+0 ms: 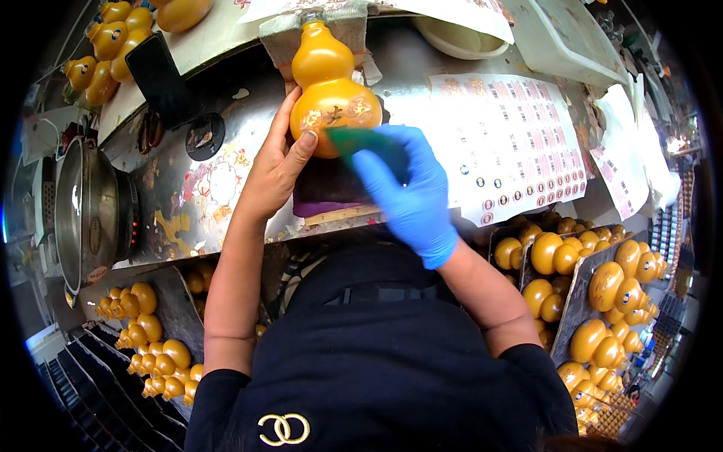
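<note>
A glossy amber gourd-shaped bottle (324, 60) lies on the bench in front of me, its narrow neck pointing away on a grey padded rest (275, 41). Dark and gold markings show on its wider bulb. My bare left hand (277, 166) grips the left side of that bulb, thumb toward me. In a blue glove, my right hand (413, 188) pinches a flat green scraper (369, 148), slightly blurred, whose tip meets the bulb's lower face. Beneath the bottle is a dark pad with a purple edge (320, 209).
A sheet of printed decals (520, 143) covers the bench at right, near a white bowl (459, 41) and a clear plastic bin (572, 45). At left stand a metal pan (79, 211) and a black phone (158, 79). Racks of gourd bottles (602, 286) flank me.
</note>
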`<state>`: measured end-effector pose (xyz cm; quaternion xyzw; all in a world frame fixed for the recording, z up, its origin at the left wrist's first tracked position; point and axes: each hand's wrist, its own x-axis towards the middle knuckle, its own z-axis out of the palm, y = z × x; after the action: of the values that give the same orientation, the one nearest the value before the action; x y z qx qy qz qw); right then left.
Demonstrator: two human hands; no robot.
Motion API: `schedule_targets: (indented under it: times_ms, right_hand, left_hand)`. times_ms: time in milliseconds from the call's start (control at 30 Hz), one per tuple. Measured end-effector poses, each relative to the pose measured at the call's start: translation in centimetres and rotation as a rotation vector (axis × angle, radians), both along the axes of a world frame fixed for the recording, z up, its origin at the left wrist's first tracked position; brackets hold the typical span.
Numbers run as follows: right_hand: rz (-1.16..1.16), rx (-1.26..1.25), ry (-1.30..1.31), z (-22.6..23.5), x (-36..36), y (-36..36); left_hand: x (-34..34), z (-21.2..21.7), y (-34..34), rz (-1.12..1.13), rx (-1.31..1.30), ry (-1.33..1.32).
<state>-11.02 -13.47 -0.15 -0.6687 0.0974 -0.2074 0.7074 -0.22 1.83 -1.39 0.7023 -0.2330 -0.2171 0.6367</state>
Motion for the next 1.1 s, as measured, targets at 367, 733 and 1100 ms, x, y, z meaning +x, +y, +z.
schedule_targets:
  times_ms: [367,733,1100]
  right_hand:
    - [-0.171,-0.101,0.057,-2.7,0.5,-1.5]
    - [-0.394,-0.841,-0.484,-1.8,1.0,-1.2]
    - [-0.014,-1.161,-0.523,-2.5,1.8,1.6]
  left_hand:
    - [0.0,0.3,0.0,-0.02,0.038,-0.013]
    - [1.5,-0.8,0.8,-0.093,-0.11,0.175]
    - [1.6,-0.6,1.2,-0.118,-0.164,0.26]
